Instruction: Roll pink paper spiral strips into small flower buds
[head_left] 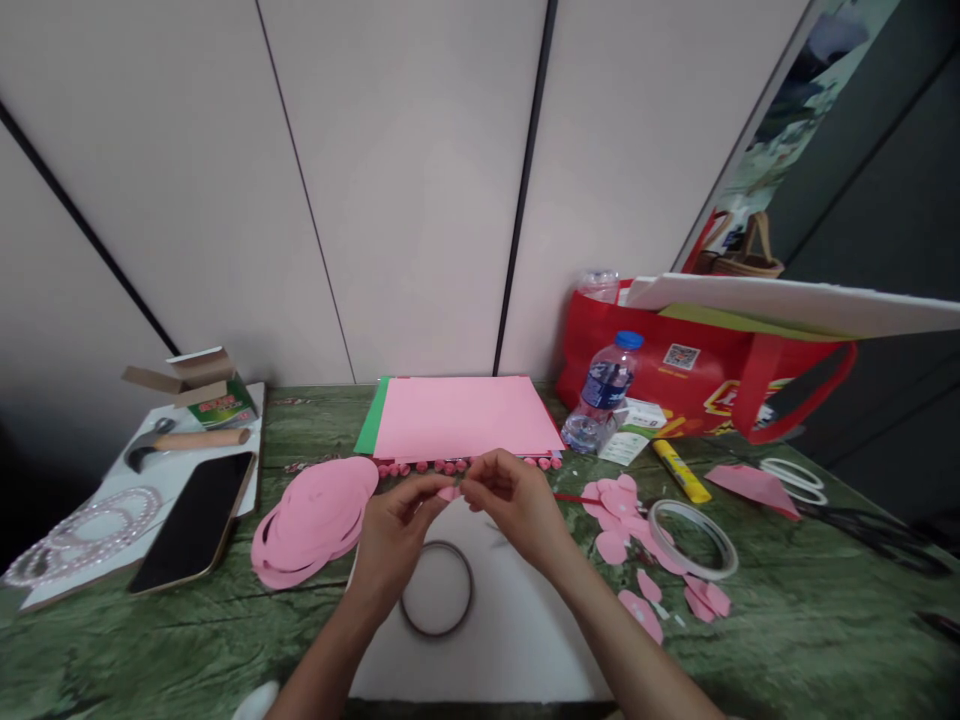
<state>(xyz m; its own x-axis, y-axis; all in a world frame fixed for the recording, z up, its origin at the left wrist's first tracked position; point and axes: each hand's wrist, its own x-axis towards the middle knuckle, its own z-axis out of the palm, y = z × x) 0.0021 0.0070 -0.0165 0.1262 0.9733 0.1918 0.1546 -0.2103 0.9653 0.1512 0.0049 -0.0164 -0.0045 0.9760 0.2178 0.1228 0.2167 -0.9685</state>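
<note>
A small pink paper piece (448, 493) is pinched between the thumb and fingers of my left hand (397, 525). My right hand (511, 500) is closed just beside it, its fingertips close together; whether they grip the same paper is too small to make out. Below both hands lies a white board (517, 640) with a dark ring (437, 632) on it. Left of my hands is a pile of pink paper spirals (319, 515). Pink paper petals (619, 505) are scattered to the right, and a thin red stick (574, 498) shows behind my right wrist.
Pink paper sheets (465, 415) lie at the back, with small pink rolled flowers (450, 467) along their front. On the right are a tape roll (694, 540), glue stick (681, 472), water bottle (602, 395), scissors (795, 480) and red bag (675, 350). A phone (196, 520) and hammer (187, 440) lie left.
</note>
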